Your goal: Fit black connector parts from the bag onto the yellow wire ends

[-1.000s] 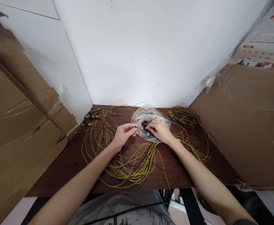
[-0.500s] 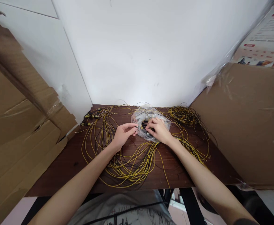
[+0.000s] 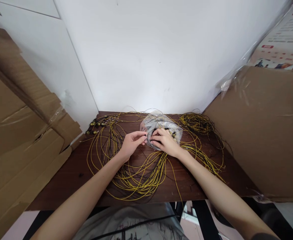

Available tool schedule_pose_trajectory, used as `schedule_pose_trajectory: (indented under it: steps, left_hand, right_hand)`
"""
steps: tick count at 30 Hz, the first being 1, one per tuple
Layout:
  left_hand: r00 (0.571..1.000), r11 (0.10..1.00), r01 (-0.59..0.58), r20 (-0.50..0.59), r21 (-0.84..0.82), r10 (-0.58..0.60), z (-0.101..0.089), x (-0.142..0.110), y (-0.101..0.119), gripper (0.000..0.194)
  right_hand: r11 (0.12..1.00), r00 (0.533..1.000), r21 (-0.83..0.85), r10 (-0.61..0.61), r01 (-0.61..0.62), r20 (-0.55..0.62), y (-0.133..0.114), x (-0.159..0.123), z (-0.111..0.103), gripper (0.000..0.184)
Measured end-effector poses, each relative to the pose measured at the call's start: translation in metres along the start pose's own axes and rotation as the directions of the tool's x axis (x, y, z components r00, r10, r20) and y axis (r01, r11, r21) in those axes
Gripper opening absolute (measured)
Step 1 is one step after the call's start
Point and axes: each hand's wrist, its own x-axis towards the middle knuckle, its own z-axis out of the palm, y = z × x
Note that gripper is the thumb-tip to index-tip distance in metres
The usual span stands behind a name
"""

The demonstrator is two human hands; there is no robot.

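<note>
Dark wooden table (image 3: 73, 173): both hands (image 3: 149, 141) pinch a crinkled clear bag (image 3: 161, 125).

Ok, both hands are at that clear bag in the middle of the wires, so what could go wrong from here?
1. The clear plastic bag lies on top of the loose yellow wires; lifting it might drag loops along or snag them.
2. The right hand is at the small dark parts in the bag; some could spill and vanish among the wires on the dark table.
3. The left hand pinches something too small to make out, easily dropped.
</note>
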Motion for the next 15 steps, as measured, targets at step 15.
schedule_pose_trajectory:
  steps: [15]
  left_hand:
    - [1.000,1.000,-0.003,-0.008,0.017,0.003,0.002,-0.001,0.002,0.030]
  right_hand:
    - [0.993,0.988,0.034,0.112,-0.109,-0.103,0.011,-0.001,-0.010,0.007]
